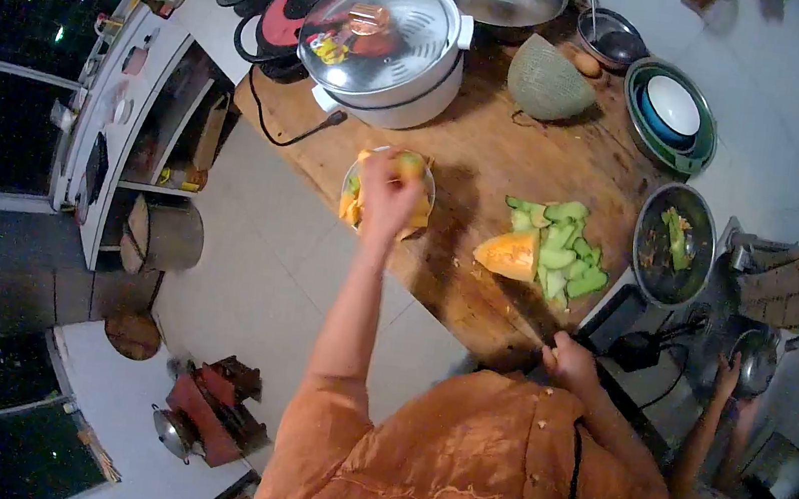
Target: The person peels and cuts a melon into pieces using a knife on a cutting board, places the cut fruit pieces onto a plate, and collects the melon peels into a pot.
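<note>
My left hand (392,193) is over a white-rimmed bowl (434,192) of orange melon pieces (350,209). Its fingers are closed around a yellow-green melon piece (412,164), partly hidden and blurred. Near the table's front edge, my right hand (574,363) grips a knife (528,329), its blade low over the wood and pointing away to the left. Beyond the blade lies a peeled chunk of orange melon (508,255). Green peelings (566,251) are piled against its right side. Farther back rests a cut melon with netted rind (549,79).
A white electric pot (381,86) with a glass lid stands at the back left, its black cord (278,141) hanging over the edge. Nested bowls (673,106) and a metal basin (673,245) are at right. Another person's hands (728,379) hold a metal pot (756,359).
</note>
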`<state>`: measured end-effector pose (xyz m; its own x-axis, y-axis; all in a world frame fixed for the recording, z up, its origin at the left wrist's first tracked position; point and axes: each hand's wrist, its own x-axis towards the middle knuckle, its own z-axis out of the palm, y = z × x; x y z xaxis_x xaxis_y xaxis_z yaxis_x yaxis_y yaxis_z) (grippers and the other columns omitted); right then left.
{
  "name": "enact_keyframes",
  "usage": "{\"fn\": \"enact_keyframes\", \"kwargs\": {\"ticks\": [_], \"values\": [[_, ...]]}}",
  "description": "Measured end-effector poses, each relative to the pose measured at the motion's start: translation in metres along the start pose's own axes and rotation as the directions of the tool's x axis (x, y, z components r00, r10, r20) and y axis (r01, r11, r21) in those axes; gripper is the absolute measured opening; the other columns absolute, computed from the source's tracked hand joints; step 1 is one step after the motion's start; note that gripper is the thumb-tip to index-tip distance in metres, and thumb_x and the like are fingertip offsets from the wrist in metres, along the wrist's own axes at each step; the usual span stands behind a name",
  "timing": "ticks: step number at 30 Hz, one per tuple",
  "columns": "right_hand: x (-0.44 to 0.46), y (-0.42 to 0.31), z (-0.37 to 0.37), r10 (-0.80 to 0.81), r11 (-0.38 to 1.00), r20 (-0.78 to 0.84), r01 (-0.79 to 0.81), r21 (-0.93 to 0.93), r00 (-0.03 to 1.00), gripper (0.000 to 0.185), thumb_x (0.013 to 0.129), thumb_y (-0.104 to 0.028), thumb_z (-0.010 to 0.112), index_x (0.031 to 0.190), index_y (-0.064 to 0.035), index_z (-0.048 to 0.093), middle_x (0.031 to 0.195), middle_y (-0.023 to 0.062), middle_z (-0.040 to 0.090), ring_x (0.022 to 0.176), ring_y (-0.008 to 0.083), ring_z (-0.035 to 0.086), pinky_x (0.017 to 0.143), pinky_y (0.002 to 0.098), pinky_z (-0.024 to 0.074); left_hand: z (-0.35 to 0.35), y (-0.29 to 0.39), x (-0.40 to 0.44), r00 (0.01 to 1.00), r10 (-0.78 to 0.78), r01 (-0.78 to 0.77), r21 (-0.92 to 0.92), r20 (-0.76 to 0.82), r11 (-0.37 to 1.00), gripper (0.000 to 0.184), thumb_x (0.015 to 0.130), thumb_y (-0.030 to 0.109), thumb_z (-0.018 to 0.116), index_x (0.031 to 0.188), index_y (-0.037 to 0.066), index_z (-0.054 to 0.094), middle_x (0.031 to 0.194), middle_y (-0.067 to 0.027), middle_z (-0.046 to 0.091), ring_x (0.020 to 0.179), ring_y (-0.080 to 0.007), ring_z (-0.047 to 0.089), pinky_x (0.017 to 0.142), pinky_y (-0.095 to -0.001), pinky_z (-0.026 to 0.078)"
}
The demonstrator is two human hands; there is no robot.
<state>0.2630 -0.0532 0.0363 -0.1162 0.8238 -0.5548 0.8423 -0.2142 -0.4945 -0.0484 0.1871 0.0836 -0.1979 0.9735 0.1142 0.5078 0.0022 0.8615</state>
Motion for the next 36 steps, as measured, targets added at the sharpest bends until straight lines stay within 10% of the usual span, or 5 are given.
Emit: {"fn": "enact_keyframes", "kwargs": {"ticks": [4, 25, 31, 33, 36], "values": [[-0.001, -0.002, -0.008, -0.04, 0.999, -0.019, 0.04, 0.001, 0.999, 0.028, 0.084, -0.031, 0.053, 0.087, -0.0044, 0.044, 0.071, 0.0216, 0.058, 0.067, 0.0423, 0.057, 0.058, 0.0507, 0.0446, -0.073, -0.043, -0.014, 0.971, -0.201, 0.215, 0.1, -0.13, 0.972, 0.041, 0.073, 0.006, 0.064, 0.113, 0.006, 0.055, 0.105, -0.0126, 0.051, 0.09, -0.0213, 0.056, 0.073, -0.0299, 0.049], [-0.011, -0.007, -0.003, -0.095, 0.993, -0.05, 0.092, -0.07, 0.994, 0.024, 0.085, -0.027, 0.053, 0.085, -0.0045, 0.045, 0.079, 0.019, 0.058, 0.071, 0.0388, 0.057, 0.06, 0.0476, 0.0445, -0.056, -0.036, -0.059, 0.855, 0.515, -0.392, 0.575, -0.061, 0.718, 0.046, 0.073, -0.001, 0.061, 0.118, 0.003, 0.049, 0.118, -0.0191, 0.051, 0.107, -0.0332, 0.05, 0.09, -0.0396, 0.042], [-0.014, 0.007, -0.005, -0.138, 0.987, -0.147, 0.124, -0.098, 0.98, 0.025, 0.083, -0.028, 0.055, 0.086, -0.0044, 0.046, 0.075, 0.0196, 0.059, 0.067, 0.0397, 0.059, 0.058, 0.0492, 0.0467, 0.03, -0.02, -0.123, 0.969, 0.004, 0.005, -0.034, 0.249, 0.999, 0.031, 0.078, 0.007, 0.059, 0.108, 0.002, 0.055, 0.096, -0.0141, 0.056, 0.086, -0.0245, 0.056, 0.075, -0.0345, 0.047], [-0.02, 0.005, -0.017, -0.097, 0.991, -0.148, 0.081, -0.11, 0.984, 0.025, 0.083, -0.027, 0.054, 0.086, -0.0041, 0.047, 0.076, 0.02, 0.06, 0.069, 0.0397, 0.059, 0.059, 0.0495, 0.0467, 0.047, -0.016, -0.119, 0.931, 0.122, -0.206, 0.22, 0.345, 0.953, 0.036, 0.078, 0.015, 0.063, 0.11, 0.001, 0.056, 0.098, -0.0147, 0.059, 0.09, -0.0244, 0.057, 0.078, -0.0356, 0.048], [-0.019, 0.005, -0.03, -0.073, 0.987, -0.134, 0.053, -0.15, 0.988, 0.023, 0.084, -0.025, 0.053, 0.087, -0.0032, 0.047, 0.076, 0.0208, 0.059, 0.072, 0.0398, 0.059, 0.061, 0.0496, 0.0468, 0.074, -0.032, -0.114, 0.879, -0.24, 0.282, -0.042, 0.412, 0.959, 0.039, 0.077, 0.019, 0.065, 0.109, -0.001, 0.057, 0.098, -0.0151, 0.062, 0.092, -0.0246, 0.059, 0.081, -0.0361, 0.047]]}}
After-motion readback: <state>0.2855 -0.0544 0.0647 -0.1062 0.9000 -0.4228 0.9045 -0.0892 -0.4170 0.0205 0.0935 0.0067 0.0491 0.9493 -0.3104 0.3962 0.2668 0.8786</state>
